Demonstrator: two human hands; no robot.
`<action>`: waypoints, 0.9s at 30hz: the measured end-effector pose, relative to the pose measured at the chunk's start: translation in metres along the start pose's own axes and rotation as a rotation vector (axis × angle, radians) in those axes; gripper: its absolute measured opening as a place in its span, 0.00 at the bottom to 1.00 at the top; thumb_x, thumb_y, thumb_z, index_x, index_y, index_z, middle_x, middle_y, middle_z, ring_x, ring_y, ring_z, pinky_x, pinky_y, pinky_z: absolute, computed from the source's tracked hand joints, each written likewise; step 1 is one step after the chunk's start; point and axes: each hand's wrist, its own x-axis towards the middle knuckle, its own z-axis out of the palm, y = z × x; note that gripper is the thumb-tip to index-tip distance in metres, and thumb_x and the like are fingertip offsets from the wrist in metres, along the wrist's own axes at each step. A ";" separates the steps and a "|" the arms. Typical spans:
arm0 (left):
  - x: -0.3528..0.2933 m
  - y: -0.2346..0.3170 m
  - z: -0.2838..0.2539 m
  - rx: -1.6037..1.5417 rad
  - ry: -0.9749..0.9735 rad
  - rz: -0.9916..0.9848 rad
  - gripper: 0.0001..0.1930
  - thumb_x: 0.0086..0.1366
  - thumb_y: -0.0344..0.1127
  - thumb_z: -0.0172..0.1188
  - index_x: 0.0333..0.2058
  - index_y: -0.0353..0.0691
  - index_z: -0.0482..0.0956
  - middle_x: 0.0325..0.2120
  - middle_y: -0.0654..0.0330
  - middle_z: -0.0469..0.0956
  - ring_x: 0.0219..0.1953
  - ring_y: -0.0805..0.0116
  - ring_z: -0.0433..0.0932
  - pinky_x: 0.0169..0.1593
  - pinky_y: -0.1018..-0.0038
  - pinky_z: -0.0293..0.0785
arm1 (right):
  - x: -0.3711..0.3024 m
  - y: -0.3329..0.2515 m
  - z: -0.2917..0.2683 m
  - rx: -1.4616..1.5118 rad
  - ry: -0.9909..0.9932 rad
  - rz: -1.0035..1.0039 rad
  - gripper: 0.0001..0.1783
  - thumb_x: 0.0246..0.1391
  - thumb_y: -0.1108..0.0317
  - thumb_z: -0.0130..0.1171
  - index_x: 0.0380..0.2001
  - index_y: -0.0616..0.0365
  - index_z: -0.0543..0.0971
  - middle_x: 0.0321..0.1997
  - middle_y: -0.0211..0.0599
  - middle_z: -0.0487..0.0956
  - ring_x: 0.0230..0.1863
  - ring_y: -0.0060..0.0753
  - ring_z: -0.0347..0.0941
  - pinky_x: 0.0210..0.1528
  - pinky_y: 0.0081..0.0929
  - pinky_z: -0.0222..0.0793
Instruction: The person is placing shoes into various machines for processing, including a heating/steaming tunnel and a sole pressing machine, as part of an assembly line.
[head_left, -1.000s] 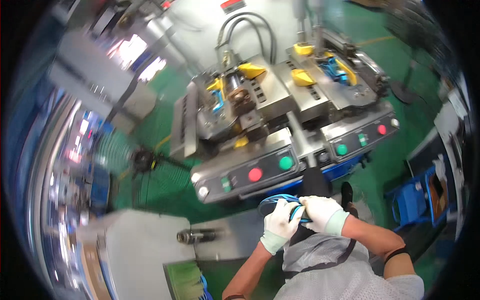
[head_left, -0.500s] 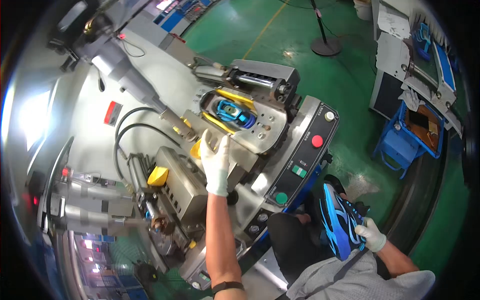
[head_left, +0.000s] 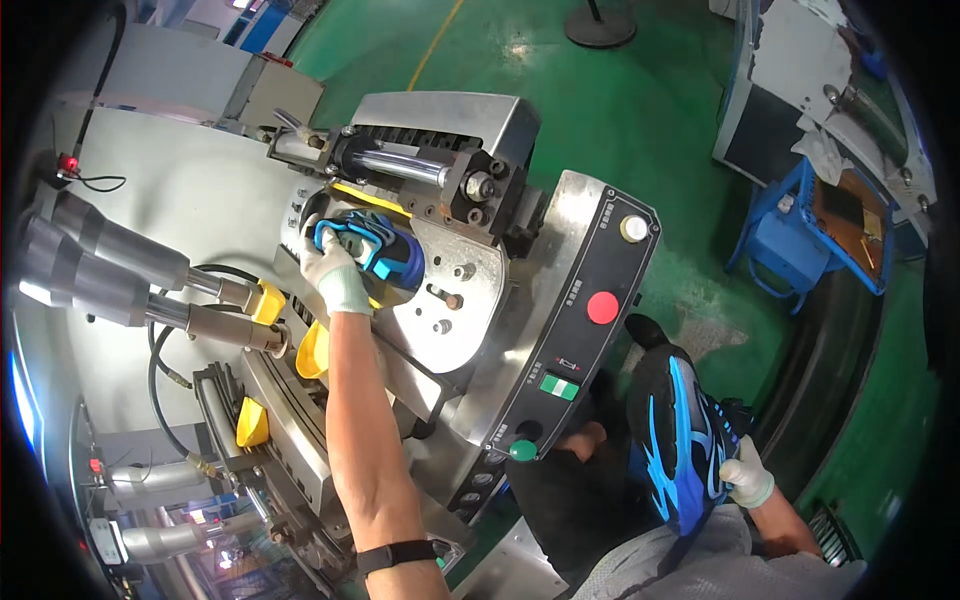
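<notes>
At the machine's metal bed [head_left: 455,325], my left hand [head_left: 335,275], in a white glove, is closed on the far left end of a blue and black shoe [head_left: 402,262]. Its fingers partly cover that end, and I cannot tell if the shoe is lifted off its seat. A yellow pad [head_left: 370,197] runs along the shoe's far side. Low on the right, my gloved right hand [head_left: 745,475] grips a second shoe [head_left: 682,430], black with blue patterning. This one is held near my leg, its patterned sole facing up.
A control panel [head_left: 560,340] with a red button [head_left: 603,307] and a green button [head_left: 523,450] lies between the two shoes. Metal cylinders [head_left: 205,290] and yellow pads [head_left: 252,424] stand left of my forearm. A blue cart [head_left: 800,235] is at the right.
My left hand has gone from open above the machine's near side to closed on the shoe there. The view has shifted closer to the machine. My right hand keeps its shoe.
</notes>
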 end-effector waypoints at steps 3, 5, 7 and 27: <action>0.003 0.020 -0.045 -0.381 0.016 0.082 0.18 0.75 0.28 0.55 0.61 0.36 0.73 0.45 0.58 0.80 0.42 0.70 0.79 0.50 0.75 0.78 | -0.002 -0.003 0.017 -0.025 -0.007 -0.069 0.53 0.43 0.45 0.80 0.64 0.70 0.70 0.60 0.39 0.79 0.59 0.31 0.75 0.63 0.34 0.69; -0.035 0.078 -0.070 -0.314 0.075 0.197 0.21 0.76 0.31 0.53 0.65 0.36 0.70 0.49 0.55 0.79 0.46 0.69 0.78 0.52 0.74 0.76 | -0.007 -0.003 0.011 -0.094 -0.006 -0.070 0.52 0.44 0.43 0.79 0.63 0.70 0.71 0.59 0.39 0.79 0.58 0.31 0.76 0.62 0.33 0.70; -0.075 0.118 -0.106 -0.376 0.123 0.202 0.22 0.77 0.34 0.52 0.67 0.36 0.67 0.51 0.55 0.78 0.50 0.68 0.78 0.56 0.71 0.75 | -0.004 -0.005 0.024 -0.154 0.000 -0.107 0.50 0.46 0.40 0.77 0.60 0.70 0.73 0.57 0.38 0.81 0.54 0.30 0.78 0.60 0.33 0.71; -0.502 -0.003 -0.348 -0.467 -0.775 -0.310 0.21 0.63 0.29 0.56 0.55 0.38 0.80 0.56 0.50 0.78 0.64 0.50 0.72 0.69 0.60 0.63 | 0.331 -0.105 0.429 -1.989 -0.142 -0.632 0.31 0.52 0.45 0.65 0.46 0.64 0.82 0.44 0.57 0.84 0.47 0.53 0.82 0.50 0.43 0.76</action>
